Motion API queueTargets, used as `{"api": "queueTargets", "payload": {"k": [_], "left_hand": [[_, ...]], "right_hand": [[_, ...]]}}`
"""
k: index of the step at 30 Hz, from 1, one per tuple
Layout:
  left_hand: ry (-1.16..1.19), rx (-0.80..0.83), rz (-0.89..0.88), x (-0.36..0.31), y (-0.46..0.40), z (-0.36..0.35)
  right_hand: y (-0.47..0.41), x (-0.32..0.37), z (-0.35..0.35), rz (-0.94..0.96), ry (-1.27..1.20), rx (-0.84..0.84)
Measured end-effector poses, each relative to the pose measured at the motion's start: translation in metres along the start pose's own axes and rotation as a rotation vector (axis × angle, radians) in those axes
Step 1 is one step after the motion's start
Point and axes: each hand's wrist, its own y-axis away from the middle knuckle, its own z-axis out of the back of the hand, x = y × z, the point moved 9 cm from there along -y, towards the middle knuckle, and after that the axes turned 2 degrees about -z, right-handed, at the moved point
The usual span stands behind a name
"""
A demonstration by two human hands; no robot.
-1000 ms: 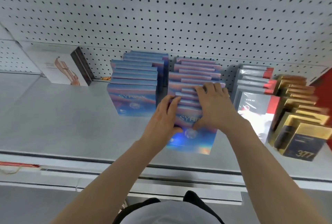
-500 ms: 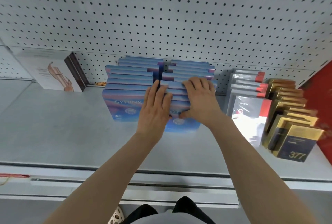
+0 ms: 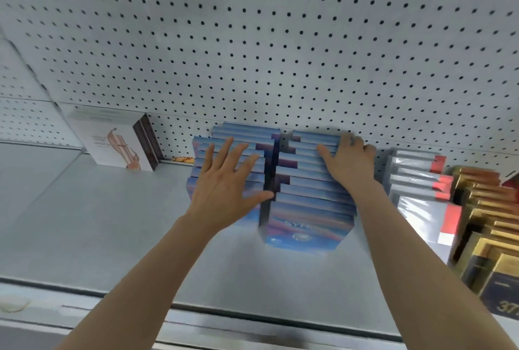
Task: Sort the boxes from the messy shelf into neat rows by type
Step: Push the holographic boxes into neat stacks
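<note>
Two rows of blue boxes stand side by side at the back of the grey shelf (image 3: 98, 223). My left hand (image 3: 224, 184) lies flat with spread fingers on the tops of the left row (image 3: 244, 136), covering most of it. My right hand (image 3: 348, 164) rests on the right row (image 3: 306, 231). Its thumb stretches over the box tops, and its fingers curl round the row's far right edge near the back wall. The right row's front box faces me, its lettering blurred.
A white box with a figure drawing (image 3: 112, 141) stands at the back left. Silver-and-red boxes (image 3: 421, 181) and gold-and-black boxes (image 3: 488, 209) form rows to the right. The pegboard wall (image 3: 252, 40) rises behind. A small orange scrap (image 3: 182, 159) lies by the wall.
The right row of blue boxes has slid back toward the wall. My left hand moved from that row onto the left row. My right hand shifted to the row's far right edge.
</note>
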Motion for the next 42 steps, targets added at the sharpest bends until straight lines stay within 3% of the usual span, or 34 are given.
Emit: {"api": "queueTargets", "payload": {"k": [4, 8, 11, 13, 21, 25, 29, 33, 38, 40, 42], "left_hand": [[-0.002, 0.11, 0.186, 0.053, -0.005, -0.014], [0.319, 0.108, 0.507, 0.11, -0.001, -0.03], [0.658, 0.189, 0.617, 0.125, -0.012, -0.049], [0.758, 0.207, 0.621, 0.123, -0.018, -0.055], [0.799, 0.166, 0.602, 0.123, -0.022, -0.058], [0.856, 0.067, 0.621, 0.127, -0.022, -0.053], [0.884, -0.016, 0.651, 0.135, -0.026, -0.054], [0.998, 0.117, 0.68, 0.141, -0.033, -0.069], [1.083, 0.098, 0.655, 0.142, -0.036, -0.068], [1.015, 0.129, 0.642, 0.141, -0.037, -0.064], [0.778, 0.143, 0.607, 0.142, -0.039, -0.053]], "right_hand": [[-0.006, 0.004, -0.011, -0.057, -0.016, 0.024], [-0.01, 0.006, -0.012, -0.047, -0.017, 0.0], [-0.011, 0.016, -0.014, -0.041, 0.012, -0.016], [-0.01, 0.033, -0.017, -0.008, 0.056, -0.034], [-0.001, 0.08, -0.02, 0.085, 0.018, -0.109], [0.002, 0.093, -0.021, 0.136, 0.018, -0.09], [0.003, 0.089, -0.017, 0.1, -0.04, -0.085], [0.001, 0.072, -0.025, -0.06, 0.064, -0.024], [-0.001, 0.073, -0.023, -0.025, -0.028, -0.003], [0.001, 0.073, -0.02, -0.001, -0.071, 0.048], [0.005, 0.071, -0.007, 0.041, -0.072, 0.051]]}}
